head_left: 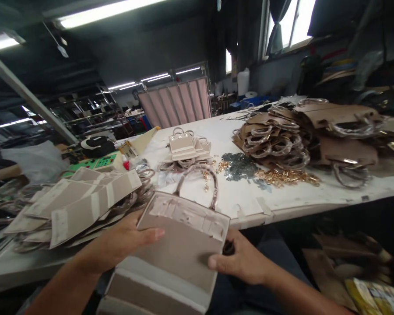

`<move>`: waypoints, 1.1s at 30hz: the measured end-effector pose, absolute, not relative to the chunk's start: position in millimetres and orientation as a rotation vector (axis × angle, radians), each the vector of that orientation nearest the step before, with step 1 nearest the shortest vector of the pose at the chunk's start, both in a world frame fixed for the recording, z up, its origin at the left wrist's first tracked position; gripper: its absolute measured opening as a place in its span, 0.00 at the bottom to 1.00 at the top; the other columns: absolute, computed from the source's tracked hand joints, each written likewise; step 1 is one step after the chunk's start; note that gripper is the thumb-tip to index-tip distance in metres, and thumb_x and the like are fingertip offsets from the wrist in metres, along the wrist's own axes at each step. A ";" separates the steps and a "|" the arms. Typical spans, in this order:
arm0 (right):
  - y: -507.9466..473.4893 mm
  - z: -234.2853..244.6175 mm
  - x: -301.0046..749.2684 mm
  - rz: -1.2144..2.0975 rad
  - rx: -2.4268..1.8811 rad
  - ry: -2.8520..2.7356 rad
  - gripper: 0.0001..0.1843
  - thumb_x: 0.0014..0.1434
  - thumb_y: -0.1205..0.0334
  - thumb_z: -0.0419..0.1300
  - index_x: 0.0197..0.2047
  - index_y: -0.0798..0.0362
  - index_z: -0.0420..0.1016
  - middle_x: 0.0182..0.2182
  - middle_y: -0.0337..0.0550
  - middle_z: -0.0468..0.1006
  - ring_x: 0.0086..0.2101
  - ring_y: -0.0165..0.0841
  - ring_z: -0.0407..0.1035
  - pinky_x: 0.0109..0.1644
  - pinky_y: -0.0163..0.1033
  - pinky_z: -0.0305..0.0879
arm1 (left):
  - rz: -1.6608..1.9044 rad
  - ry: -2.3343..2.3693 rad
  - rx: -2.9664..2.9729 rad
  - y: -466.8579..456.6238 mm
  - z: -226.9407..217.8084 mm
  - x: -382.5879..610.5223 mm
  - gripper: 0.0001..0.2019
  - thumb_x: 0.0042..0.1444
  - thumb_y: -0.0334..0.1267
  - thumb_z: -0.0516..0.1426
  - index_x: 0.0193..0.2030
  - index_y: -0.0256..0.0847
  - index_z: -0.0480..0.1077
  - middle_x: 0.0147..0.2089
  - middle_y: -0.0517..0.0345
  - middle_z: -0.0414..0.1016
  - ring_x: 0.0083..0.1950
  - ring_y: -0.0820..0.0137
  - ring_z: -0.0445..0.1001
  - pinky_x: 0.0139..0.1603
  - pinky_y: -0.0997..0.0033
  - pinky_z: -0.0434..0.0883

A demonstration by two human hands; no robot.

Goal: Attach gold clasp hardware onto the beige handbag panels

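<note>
I hold a taupe bag panel (pixel 180 249) with a curved handle (pixel 200 177) in front of me, over my lap at the table's near edge. My left hand (pixel 124 240) grips its left edge, thumb lying on top. My right hand (pixel 239 260) grips its right edge, thumb on the panel, with a small dark object (pixel 229 248) tucked against the fingers. Both hands are closed on the panel.
The white table (pixel 249 201) carries a stack of taupe panels (pixel 82 201) at the left, small beige bag pieces (pixel 185 148) in the middle, brown panels with wrapped handles (pixel 282 135) at the right, gold hardware (pixel 285 176) and dark small parts (pixel 239 166). Brown pieces (pixel 348 258) lie below right.
</note>
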State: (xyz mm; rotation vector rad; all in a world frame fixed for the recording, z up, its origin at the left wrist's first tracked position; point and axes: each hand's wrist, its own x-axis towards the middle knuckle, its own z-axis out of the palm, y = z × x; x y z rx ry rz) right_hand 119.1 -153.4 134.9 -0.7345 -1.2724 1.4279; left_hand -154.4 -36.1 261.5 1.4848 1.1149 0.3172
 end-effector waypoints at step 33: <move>-192.0 -0.9 161.8 1.234 -1.748 -1.348 0.30 0.70 0.36 0.56 0.40 0.54 0.85 0.38 0.50 0.85 0.41 0.49 0.78 0.48 0.47 0.72 | 0.133 0.915 2.096 48.1 52.3 -16.2 0.15 0.61 0.45 0.55 0.30 0.39 0.77 0.27 0.61 0.71 0.32 0.67 0.68 0.34 0.71 0.59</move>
